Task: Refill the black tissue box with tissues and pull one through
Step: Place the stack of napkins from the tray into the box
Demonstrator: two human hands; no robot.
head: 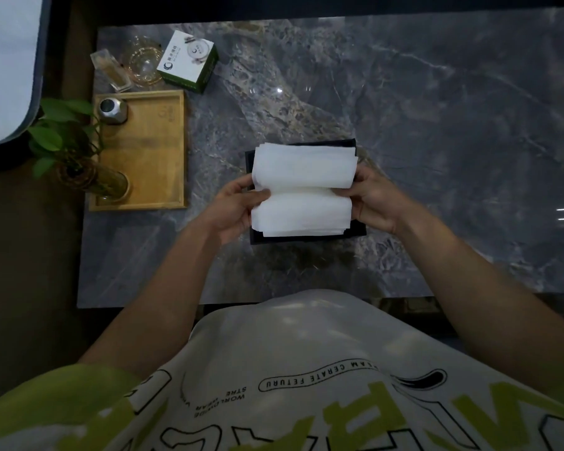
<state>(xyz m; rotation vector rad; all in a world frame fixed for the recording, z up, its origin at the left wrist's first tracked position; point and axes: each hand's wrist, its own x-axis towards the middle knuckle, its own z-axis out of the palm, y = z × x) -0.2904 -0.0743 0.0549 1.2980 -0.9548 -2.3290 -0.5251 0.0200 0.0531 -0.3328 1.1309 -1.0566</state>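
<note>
Tissues first: the head cam looks straight down on a thick stack of white paper tissues, bent along the middle so a crease runs left to right across it. The left hand grips the stack's left end, thumb lying on top right at the crease and fingers tucked underneath. The right hand grips the right end, fingers curled round the edge.

The stack is right over the black rectangular tissue box, which sits on the grey marble-look tabletop near the front middle. Only the box's rim pokes out around the tissues, so I can't tell if the stack is resting in it or just above.

Off to the left is a shallow wooden tray, with a small silver metal canister in its far corner and a leafy green plant in a glass vase at its near-left corner. Behind the tray are a clear glass bottle, a clear glass bowl beside it, and a green-and-white cardboard carton just right of the bowl.

The person's wearing a white tee with lime-green print.
</note>
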